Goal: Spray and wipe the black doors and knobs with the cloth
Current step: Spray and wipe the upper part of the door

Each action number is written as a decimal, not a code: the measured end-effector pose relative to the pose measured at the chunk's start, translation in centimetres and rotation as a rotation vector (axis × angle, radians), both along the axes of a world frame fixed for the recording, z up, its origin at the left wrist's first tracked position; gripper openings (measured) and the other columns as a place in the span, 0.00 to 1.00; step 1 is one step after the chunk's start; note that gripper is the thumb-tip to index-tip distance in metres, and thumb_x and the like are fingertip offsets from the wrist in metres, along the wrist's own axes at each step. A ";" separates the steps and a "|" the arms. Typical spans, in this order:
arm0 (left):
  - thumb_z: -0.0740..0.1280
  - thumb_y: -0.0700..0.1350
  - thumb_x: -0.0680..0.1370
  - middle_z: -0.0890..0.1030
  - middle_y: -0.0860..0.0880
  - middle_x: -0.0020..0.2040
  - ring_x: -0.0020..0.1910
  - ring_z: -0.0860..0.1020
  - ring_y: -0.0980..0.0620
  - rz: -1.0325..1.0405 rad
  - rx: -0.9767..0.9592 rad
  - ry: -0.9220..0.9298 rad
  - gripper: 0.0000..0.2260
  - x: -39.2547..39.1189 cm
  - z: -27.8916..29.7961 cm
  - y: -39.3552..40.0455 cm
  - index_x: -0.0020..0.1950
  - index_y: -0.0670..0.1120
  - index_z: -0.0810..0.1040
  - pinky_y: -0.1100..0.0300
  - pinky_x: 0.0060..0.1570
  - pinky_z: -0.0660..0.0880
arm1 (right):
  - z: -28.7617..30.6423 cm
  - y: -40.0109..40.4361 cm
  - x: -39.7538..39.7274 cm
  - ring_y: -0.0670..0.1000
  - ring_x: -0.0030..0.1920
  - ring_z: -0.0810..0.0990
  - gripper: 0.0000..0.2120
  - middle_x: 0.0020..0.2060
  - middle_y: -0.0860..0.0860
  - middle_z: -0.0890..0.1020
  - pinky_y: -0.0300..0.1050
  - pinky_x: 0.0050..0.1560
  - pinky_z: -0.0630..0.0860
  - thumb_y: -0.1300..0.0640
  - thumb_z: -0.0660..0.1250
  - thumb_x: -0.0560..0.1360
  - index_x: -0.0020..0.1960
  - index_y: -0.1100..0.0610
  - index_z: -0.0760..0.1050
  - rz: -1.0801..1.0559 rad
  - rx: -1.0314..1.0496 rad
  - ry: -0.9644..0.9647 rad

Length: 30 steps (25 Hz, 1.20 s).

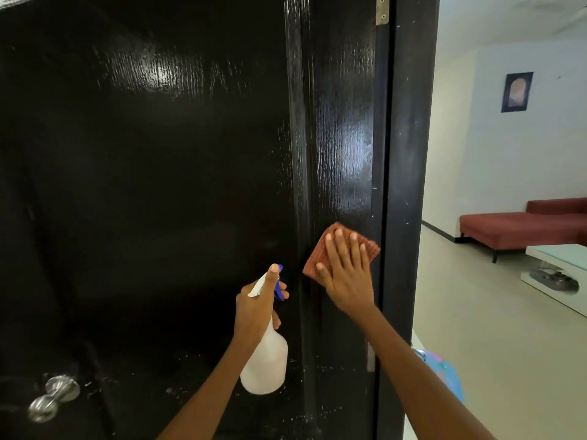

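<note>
Against the glossy black door (pixel 158 185), toward 4 o'clock of the view's centre, the right hand (pixel 346 274) presses a rust-coloured cloth (pixel 320 249) flat to the panel, just beside the hinge edge. Its fingers (pixel 338 246) are straight and spread wide over the cloth, which shows at 12 and at 9 o'clock of the hand.

At 9 o'clock of that hand, close but apart from it, the left hand (pixel 257 306) grips a white spray bottle (pixel 265 363) by the neck, fingers curled round it, the index finger lying along the top of the blue-tipped nozzle (pixel 279 282), which points at the door. The bottle's body hangs at 6 o'clock of the hand.

Down at 8 o'clock of the frame a silver knob (pixel 52 398) stands out from the door, well apart from both hands. White specks dot the lower door around the bottle. Two metal hinges show on the edge, one at 1 o'clock (pixel 382 9).

Past the door frame (pixel 409 154), at 3 o'clock, lie a red sofa (pixel 514 230), a white low counter (pixel 562 274) and a dark picture (pixel 517 92) on the wall.
</note>
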<state>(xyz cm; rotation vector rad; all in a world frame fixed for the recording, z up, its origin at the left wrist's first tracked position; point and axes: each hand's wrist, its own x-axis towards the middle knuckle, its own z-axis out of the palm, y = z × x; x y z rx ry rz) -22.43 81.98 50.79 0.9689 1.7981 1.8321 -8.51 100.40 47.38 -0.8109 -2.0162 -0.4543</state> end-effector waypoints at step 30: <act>0.61 0.59 0.80 0.84 0.44 0.40 0.22 0.74 0.55 0.138 -0.013 -0.001 0.23 -0.5 -3.0 0.1 0.47 0.40 0.83 0.66 0.22 0.71 | 0.4 -1.7 -5.9 0.62 0.83 0.47 0.31 0.84 0.54 0.51 0.61 0.82 0.41 0.45 0.55 0.86 0.85 0.54 0.52 0.044 0.091 0.113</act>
